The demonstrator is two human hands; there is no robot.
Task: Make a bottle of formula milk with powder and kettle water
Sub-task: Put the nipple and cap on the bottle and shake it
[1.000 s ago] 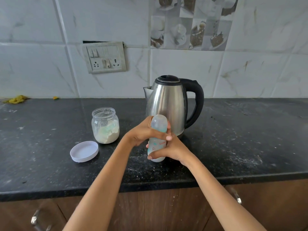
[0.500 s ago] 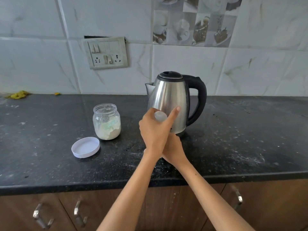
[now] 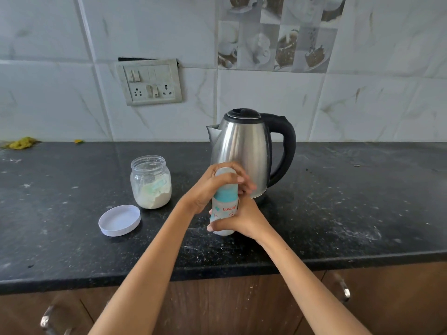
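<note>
**Both hands on the bottle in front of the kettle**

The bottle (image 3: 224, 209) stands upright on the counter (image 3: 338, 213), directly in front of the kettle (image 3: 244, 153) and nearer the counter's front edge. It is pale and translucent, with a teal ring below a frosted cap and red lettering on its body.

The left hand (image 3: 212, 187) comes in from the kettle's left; its fingers curl over and around the cap, covering most of it. The right hand (image 3: 242, 220) grips the lower body of the bottle, its fingers wrapped round the front with the fingertips showing at the bottle's left side near the base.

The kettle is steel with a black lid and a black handle that points right; its spout faces left. To the kettle's left stands the jar (image 3: 151, 182), open and about a third full of pale powder. The jar's white lid (image 3: 119, 220) lies flat on the counter, left of the kettle and in front of the jar, just apart from it.

On the tiled wall above and left of the kettle sits a switch plate (image 3: 149, 81).
</note>
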